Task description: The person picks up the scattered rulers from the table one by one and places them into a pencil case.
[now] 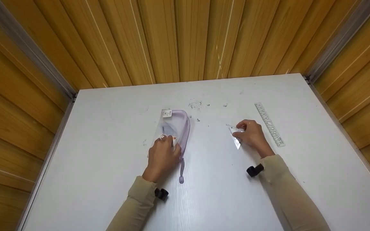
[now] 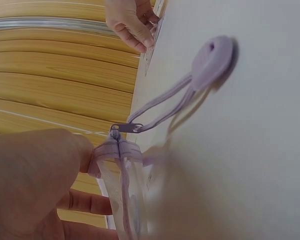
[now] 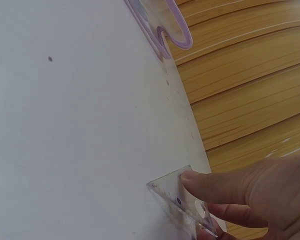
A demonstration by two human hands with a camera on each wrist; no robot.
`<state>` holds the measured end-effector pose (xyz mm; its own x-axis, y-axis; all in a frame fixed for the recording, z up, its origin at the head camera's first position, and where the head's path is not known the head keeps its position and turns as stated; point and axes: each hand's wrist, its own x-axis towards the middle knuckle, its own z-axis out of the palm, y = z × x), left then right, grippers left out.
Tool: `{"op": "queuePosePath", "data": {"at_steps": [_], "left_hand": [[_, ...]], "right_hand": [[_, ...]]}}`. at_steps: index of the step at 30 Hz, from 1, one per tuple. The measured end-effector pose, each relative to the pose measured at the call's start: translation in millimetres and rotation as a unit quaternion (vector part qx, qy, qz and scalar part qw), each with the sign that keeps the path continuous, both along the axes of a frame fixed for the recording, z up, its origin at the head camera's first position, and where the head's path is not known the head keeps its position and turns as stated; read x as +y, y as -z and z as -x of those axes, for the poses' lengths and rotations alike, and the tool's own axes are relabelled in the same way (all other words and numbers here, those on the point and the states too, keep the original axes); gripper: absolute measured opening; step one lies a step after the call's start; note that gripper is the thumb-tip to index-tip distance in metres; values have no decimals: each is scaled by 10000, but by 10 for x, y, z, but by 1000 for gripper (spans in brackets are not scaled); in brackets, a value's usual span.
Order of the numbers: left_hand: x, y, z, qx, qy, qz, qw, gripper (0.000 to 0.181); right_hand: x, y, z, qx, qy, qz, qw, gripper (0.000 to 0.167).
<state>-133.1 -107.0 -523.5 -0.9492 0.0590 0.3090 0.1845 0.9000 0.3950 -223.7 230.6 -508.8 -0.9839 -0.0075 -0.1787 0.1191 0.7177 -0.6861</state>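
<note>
My left hand (image 1: 163, 157) grips the near part of a clear pencil pouch (image 1: 179, 121) with lilac trim, lying on the white table. Inside it a bluish item shows faintly, its kind unclear. In the left wrist view the thumb and fingers lie along the zipper end, where a lilac zipper pull (image 2: 210, 65) hangs out on its cord. To the right, my right hand (image 1: 252, 134) pinches a clear plastic set square (image 3: 170, 187) between thumb and fingers, tilted just above the table. The fingers cover part of it.
A clear straight ruler (image 1: 270, 125) lies at an angle on the table (image 1: 114, 128), right of my right hand. Dark marks (image 1: 195, 105) dot the tabletop beyond the pouch. Wood-look panels (image 1: 191, 38) stand behind the table and at both sides.
</note>
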Motion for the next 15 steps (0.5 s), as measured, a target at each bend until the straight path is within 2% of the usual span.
{"op": "queuePosePath", "data": {"at_steps": [8,15], "left_hand": [[-2,-22,-2,-102,-26,-70,9999,27],[-5,-25,-9,-104,-14,-154,9998,25]], "right_hand": [[66,-89,19,83,-30,-101,9999,21],[122,-118,36,-60,-11,299,9995,19]]}}
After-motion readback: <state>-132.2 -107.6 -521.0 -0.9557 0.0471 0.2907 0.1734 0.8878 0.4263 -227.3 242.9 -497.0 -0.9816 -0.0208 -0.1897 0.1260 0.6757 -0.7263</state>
